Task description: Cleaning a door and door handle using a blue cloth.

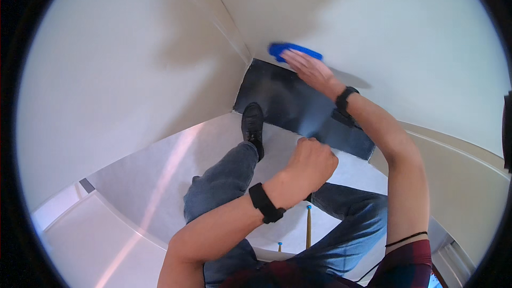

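My right hand [310, 68] lies flat with its fingers over a blue cloth or pad [308, 51], against the white wall panel [380, 28]. The motion blur leaves the blue thing's exact kind unclear. Closed into a fist, my left hand [310, 164] hovers over the floor in front of my body. Nothing shows in it, though its palm is hidden. Just below the blue pad, a dark, smooth rectangular panel [286, 96] runs along the wall's foot.
A second white wall [108, 56] meets the first at a corner. My black shoe [253, 122] is at the dark panel's edge. Between my legs, a thin wooden leg with a blue tip [309, 228] rises above the pale floor [216, 140]. A curved white edge [124, 216] stands lower left.
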`<state>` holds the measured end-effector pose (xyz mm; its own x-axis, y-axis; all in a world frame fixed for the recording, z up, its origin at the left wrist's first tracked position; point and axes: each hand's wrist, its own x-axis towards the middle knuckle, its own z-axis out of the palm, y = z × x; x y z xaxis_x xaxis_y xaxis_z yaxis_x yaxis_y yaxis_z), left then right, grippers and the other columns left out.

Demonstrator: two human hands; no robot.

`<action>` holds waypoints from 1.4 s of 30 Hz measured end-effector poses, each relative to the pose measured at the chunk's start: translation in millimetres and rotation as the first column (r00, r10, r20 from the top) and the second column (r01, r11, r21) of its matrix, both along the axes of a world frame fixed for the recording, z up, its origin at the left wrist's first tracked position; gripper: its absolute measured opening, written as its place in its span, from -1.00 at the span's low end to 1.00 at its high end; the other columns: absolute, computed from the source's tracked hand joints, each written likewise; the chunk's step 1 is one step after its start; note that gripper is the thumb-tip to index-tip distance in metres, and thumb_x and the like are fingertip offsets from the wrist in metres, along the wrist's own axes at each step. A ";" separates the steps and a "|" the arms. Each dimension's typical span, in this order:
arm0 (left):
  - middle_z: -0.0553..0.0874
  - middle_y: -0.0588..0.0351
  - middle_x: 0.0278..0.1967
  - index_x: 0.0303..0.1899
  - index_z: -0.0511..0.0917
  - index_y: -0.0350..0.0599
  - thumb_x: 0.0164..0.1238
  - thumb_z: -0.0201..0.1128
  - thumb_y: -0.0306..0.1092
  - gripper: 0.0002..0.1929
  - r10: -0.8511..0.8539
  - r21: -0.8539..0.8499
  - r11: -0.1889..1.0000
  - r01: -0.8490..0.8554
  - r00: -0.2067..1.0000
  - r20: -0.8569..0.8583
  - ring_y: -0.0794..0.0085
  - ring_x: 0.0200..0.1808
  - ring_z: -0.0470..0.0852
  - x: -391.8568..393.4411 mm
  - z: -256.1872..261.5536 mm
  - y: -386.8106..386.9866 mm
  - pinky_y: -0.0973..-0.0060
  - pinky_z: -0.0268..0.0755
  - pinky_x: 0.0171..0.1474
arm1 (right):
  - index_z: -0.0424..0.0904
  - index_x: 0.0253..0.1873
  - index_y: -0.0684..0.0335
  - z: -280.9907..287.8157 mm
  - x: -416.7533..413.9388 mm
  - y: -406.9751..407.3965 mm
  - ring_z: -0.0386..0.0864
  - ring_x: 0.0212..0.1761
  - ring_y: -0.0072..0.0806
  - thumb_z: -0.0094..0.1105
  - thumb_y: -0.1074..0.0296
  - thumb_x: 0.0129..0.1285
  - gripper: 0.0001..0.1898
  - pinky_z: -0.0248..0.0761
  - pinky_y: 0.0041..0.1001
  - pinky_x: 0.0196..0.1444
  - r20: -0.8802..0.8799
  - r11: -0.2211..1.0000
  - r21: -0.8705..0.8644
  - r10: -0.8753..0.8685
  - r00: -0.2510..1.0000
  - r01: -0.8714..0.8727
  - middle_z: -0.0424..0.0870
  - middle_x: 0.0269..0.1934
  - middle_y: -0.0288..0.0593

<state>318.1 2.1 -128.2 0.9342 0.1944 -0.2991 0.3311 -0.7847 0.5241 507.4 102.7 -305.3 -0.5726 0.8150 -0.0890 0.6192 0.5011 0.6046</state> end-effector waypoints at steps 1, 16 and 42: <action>0.78 -0.07 -0.38 -0.36 0.74 -0.14 0.15 0.31 -0.37 -0.90 0.016 0.021 1.000 -0.016 1.000 -0.004 0.11 -0.23 0.77 2.3 2.3 1.9 0.23 0.59 -0.21 | 0.27 0.54 0.23 19.6 -18.8 17.5 0.01 0.66 -0.43 -0.06 0.21 0.45 -0.41 -0.21 -0.30 0.70 -0.063 0.999 0.046 -0.018 0.998 0.021 0.15 0.61 -0.24; 0.74 -0.27 -0.33 -0.32 0.71 -0.23 0.36 0.29 -0.15 -0.71 0.050 0.078 0.996 -0.043 0.994 -0.095 -0.18 -0.18 0.72 -13.0 -7.0 6.8 0.00 0.58 -0.06 | 0.31 0.53 -0.19 290.6 102.7 -138.0 0.41 0.19 -0.53 0.08 0.22 0.35 -0.38 0.03 -0.31 0.53 -0.281 0.872 0.416 -0.145 0.949 0.257 0.36 0.49 -0.46; 0.72 -0.11 0.12 0.20 0.45 -0.29 0.57 0.12 -0.22 -0.63 0.688 -0.870 0.002 -0.494 0.632 -0.358 0.18 -0.02 0.75 -156.5 -12.9 -195.5 0.34 0.57 0.07 | 0.56 0.17 0.25 128.4 -68.3 -310.0 0.64 0.15 -0.26 -0.02 0.32 0.58 -0.76 0.44 -0.18 0.32 0.480 0.997 0.034 0.043 -0.876 0.068 0.70 0.10 -0.11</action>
<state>161.6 -193.4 -141.0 0.6729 0.4256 -0.6051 0.2837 0.6070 0.7424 439.1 -207.4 -176.9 0.5996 0.7823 -0.1685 -0.7969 0.5643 -0.2158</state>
